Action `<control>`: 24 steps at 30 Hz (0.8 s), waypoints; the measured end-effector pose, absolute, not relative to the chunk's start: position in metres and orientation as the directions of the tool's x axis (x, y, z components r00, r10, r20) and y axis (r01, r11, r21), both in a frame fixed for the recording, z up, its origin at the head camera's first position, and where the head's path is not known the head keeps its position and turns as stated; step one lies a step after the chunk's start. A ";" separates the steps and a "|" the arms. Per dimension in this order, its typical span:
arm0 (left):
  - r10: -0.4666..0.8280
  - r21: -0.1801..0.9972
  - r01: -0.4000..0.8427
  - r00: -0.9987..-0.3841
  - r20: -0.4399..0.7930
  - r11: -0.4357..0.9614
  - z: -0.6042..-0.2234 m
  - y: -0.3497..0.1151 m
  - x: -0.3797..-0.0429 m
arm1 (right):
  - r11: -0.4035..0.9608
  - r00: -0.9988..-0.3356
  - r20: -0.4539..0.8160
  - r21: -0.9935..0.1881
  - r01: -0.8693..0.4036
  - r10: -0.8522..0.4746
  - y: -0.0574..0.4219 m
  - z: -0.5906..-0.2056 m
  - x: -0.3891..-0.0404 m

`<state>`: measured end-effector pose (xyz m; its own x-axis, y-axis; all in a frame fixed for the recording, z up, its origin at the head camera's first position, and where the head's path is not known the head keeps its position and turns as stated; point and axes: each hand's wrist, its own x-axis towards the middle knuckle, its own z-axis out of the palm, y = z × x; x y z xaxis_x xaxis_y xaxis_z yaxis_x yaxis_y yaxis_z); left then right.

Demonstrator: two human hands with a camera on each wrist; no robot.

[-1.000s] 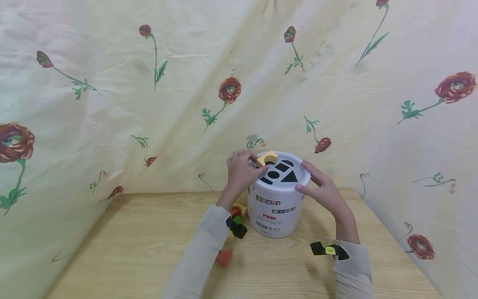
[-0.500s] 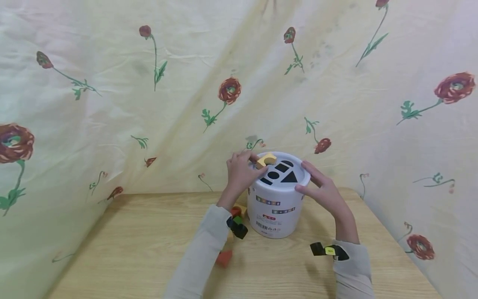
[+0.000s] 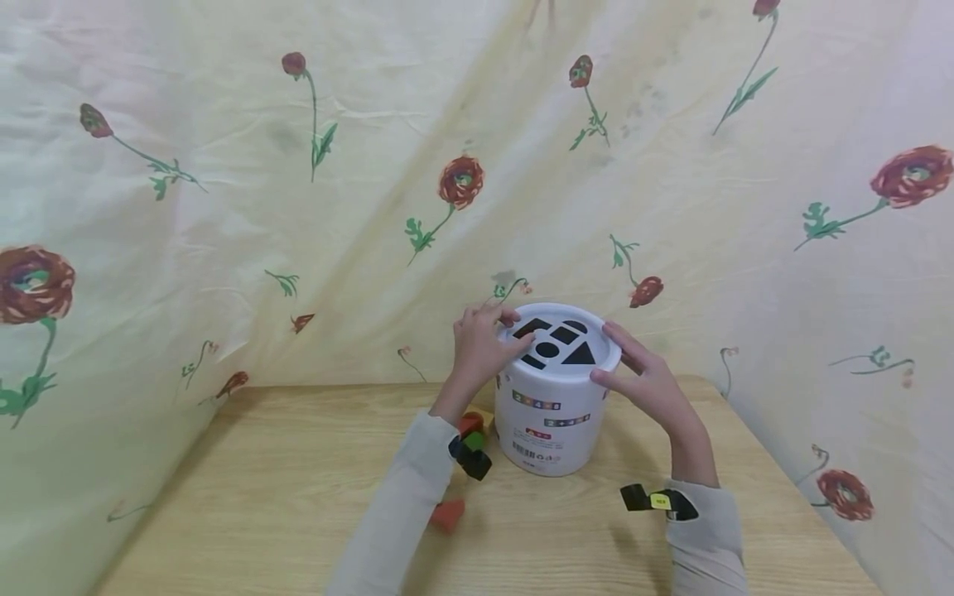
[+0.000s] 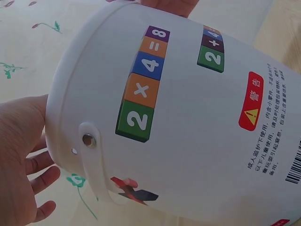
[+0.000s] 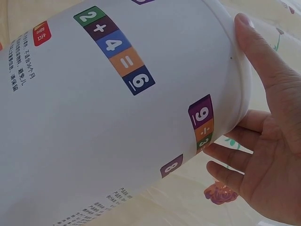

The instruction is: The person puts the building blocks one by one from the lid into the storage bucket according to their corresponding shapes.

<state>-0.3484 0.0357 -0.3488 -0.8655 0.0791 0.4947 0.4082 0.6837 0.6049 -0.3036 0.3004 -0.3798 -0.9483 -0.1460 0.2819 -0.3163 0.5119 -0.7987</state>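
Note:
A white bucket (image 3: 547, 426) printed with coloured sums stands upright on the table. Its white lid (image 3: 602, 348) has several black shaped openings, among them an arch, a square, a circle and a triangle. My left hand (image 3: 479, 343) is at the lid's left edge, thumb near the arch-shaped opening, with nothing between thumb and fingers. On the opposite side my right hand (image 3: 647, 382) holds the bucket's rim, thumb in front and fingers behind. In the right wrist view that thumb (image 5: 256, 44) presses the rim. The yellow arch block is out of sight.
Left of the bucket, partly behind my left wrist, lie toy blocks: a red block (image 3: 469, 424), a green block (image 3: 474, 440) and a yellow block (image 3: 488, 415). Another red block (image 3: 447, 515) lies nearer. A flowered cloth (image 3: 373, 207) hangs behind the wooden table (image 3: 298, 480).
The yellow arch block, earlier between my left thumb and fingers over the lid, is gone from view, and the arch-shaped opening now shows. Both hands have stayed almost in place.

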 end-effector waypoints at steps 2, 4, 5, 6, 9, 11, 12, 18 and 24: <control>0.087 0.602 0.412 -0.865 0.494 0.684 -0.349 0.033 -0.347 | 0.515 -0.950 0.278 -0.798 -0.312 -0.145 0.301 -0.380 -0.304; 0.089 0.608 0.419 -0.864 0.496 0.674 -0.349 0.029 -0.344 | 0.516 -0.950 0.276 -0.798 -0.311 -0.145 0.300 -0.380 -0.303; 0.087 0.615 0.422 -0.863 0.498 0.666 -0.350 0.027 -0.343 | 0.517 -0.951 0.274 -0.798 -0.309 -0.146 0.300 -0.380 -0.303; 0.083 0.623 0.426 -0.861 0.501 0.656 -0.351 0.025 -0.342 | 0.517 -0.951 0.273 -0.798 -0.309 -0.146 0.300 -0.380 -0.303; 0.059 0.660 0.445 -0.852 0.520 0.605 -0.355 0.016 -0.340 | 0.516 -0.950 0.273 -0.799 -0.310 -0.149 0.300 -0.379 -0.302; 0.045 0.675 0.454 -0.847 0.530 0.582 -0.360 0.009 -0.341 | 0.516 -0.950 0.274 -0.798 -0.311 -0.150 0.300 -0.378 -0.302; 0.041 0.683 0.461 -0.844 0.535 0.567 -0.362 0.006 -0.341 | 0.516 -0.949 0.276 -0.797 -0.313 -0.150 0.300 -0.378 -0.302; 0.062 0.710 0.461 -0.858 0.510 0.532 -0.385 -0.017 -0.344 | 0.518 -0.952 0.267 -0.799 -0.305 -0.148 0.300 -0.376 -0.302; 0.150 0.725 0.430 -0.895 0.420 0.538 -0.421 -0.037 -0.352 | 0.515 -0.952 0.266 -0.801 -0.305 -0.151 0.299 -0.378 -0.302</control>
